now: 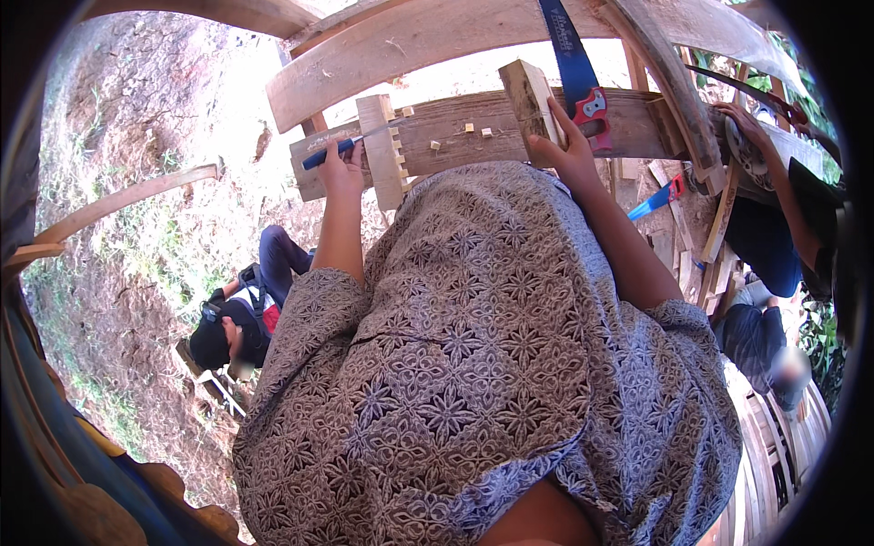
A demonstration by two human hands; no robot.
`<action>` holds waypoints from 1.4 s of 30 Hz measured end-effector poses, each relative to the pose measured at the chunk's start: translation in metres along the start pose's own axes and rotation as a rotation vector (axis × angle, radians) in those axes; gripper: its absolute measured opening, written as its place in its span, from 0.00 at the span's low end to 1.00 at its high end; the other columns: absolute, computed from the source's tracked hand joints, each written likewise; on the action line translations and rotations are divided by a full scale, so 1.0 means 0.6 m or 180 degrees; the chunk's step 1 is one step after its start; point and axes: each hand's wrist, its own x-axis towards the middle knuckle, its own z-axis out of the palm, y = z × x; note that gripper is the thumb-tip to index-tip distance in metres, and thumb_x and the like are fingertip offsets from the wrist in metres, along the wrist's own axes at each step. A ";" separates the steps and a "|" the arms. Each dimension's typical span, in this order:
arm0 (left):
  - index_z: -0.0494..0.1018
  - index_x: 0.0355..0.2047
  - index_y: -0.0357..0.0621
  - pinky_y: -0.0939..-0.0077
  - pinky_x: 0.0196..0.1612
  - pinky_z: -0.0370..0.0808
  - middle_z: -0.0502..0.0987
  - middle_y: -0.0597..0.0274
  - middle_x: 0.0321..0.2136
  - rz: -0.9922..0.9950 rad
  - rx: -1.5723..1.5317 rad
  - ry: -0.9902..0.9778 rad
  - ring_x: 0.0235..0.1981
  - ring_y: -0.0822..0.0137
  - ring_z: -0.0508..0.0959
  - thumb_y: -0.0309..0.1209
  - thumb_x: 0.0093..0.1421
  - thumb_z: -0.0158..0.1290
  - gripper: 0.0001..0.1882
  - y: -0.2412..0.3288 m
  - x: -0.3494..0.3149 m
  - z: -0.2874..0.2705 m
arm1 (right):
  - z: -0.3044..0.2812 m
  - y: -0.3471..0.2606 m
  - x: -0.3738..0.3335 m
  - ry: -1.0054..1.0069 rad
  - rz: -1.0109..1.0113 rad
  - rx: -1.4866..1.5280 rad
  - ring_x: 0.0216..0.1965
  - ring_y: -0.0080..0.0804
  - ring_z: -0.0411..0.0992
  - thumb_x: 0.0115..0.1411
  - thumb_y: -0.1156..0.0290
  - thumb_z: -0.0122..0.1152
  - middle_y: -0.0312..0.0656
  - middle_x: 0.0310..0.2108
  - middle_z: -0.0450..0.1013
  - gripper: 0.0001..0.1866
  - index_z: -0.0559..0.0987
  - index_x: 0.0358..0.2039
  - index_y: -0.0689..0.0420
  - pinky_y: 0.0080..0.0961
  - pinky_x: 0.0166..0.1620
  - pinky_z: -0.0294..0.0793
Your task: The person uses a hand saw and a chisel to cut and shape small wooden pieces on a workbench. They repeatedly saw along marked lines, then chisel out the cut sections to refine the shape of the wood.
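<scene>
My left hand is closed around the blue handle of a tool. Its narrow metal blade points right, over a pale board with square notches cut along its right edge. This board lies across a long wooden plank. My right hand grips a thick wooden block standing on the plank, thumb and fingers on its right side and lower end. Between the two pieces lie several small wood offcuts. Just right of the block rests a handsaw with a blue blade and red handle.
Wooden beams run beyond the plank, with a diagonal one at right. A second blue saw lies lower among scrap wood. At far right a person's hand touches a tool. Another person sits at left on the ground; one more is lower right.
</scene>
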 end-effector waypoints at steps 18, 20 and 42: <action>0.72 0.48 0.39 0.57 0.58 0.83 0.78 0.55 0.45 0.0753 0.1712 -0.2341 0.49 0.62 0.81 0.28 0.71 0.55 0.09 0.038 -0.120 0.212 | 0.008 -0.020 -0.006 -0.0418 -0.0754 -0.0966 0.64 0.44 0.68 0.55 0.66 0.76 0.57 0.64 0.65 0.45 0.66 0.72 0.52 0.36 0.65 0.67; 0.72 0.48 0.40 0.57 0.58 0.82 0.79 0.56 0.45 0.0627 0.1667 -0.2513 0.50 0.61 0.81 0.27 0.71 0.55 0.08 0.027 -0.141 0.226 | 0.009 -0.020 0.010 -0.0544 -0.1378 -0.1267 0.62 0.55 0.69 0.51 0.62 0.77 0.61 0.60 0.67 0.44 0.71 0.70 0.44 0.42 0.64 0.68; 0.73 0.49 0.40 0.56 0.48 0.77 0.82 0.45 0.41 0.1671 0.5334 -0.0928 0.43 0.47 0.83 0.51 0.60 0.62 0.28 0.017 -0.067 0.037 | -0.002 0.124 0.011 0.0482 -0.1180 -0.3229 0.64 0.60 0.63 0.42 0.55 0.83 0.60 0.63 0.63 0.46 0.76 0.65 0.33 0.49 0.64 0.67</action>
